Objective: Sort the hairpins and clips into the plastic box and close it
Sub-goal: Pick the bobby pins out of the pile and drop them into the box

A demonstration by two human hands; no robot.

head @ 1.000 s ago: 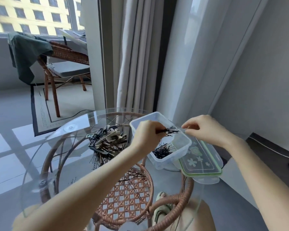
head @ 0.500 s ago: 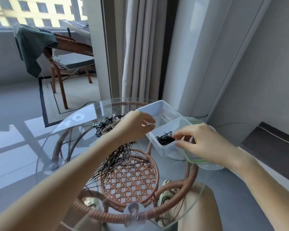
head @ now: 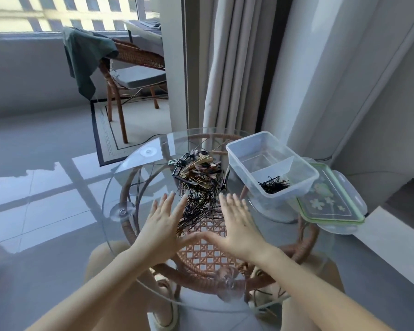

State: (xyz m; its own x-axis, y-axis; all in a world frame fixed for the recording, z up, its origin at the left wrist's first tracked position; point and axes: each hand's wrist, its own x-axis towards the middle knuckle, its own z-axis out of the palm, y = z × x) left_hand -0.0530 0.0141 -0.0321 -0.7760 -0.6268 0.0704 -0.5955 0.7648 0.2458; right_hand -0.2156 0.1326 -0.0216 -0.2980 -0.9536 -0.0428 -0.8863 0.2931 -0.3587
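Round glass tabletop [head: 134, 177] on a rattan frame, seen from above. Left hand [head: 161, 226] and right hand [head: 237, 225] both flat and spread, palms down, fingers apart, gripping nothing, thumbs angled toward each other and nearly meeting over the near end of the pile. Between and just beyond the 2 hands, a loose heap of thin black hairpins [head: 198, 206] fanned out on the glass; at the far end of that heap, a tangle of larger clips [head: 195, 166], some black, some tan or gold. To the right of the heap, a clear plastic box [head: 270, 167], open, split into 2 compartments by a divider: far compartment bare, near compartment holding a small cluster of black hairpins [head: 274, 183]. Just right of the box and touching or nearly touching its side, the lid [head: 330, 199], green-rimmed with a flower print, lying flat partly past the table edge. Farther back, a wicker chair [head: 132, 68] draped with a green cloth [head: 85, 53].
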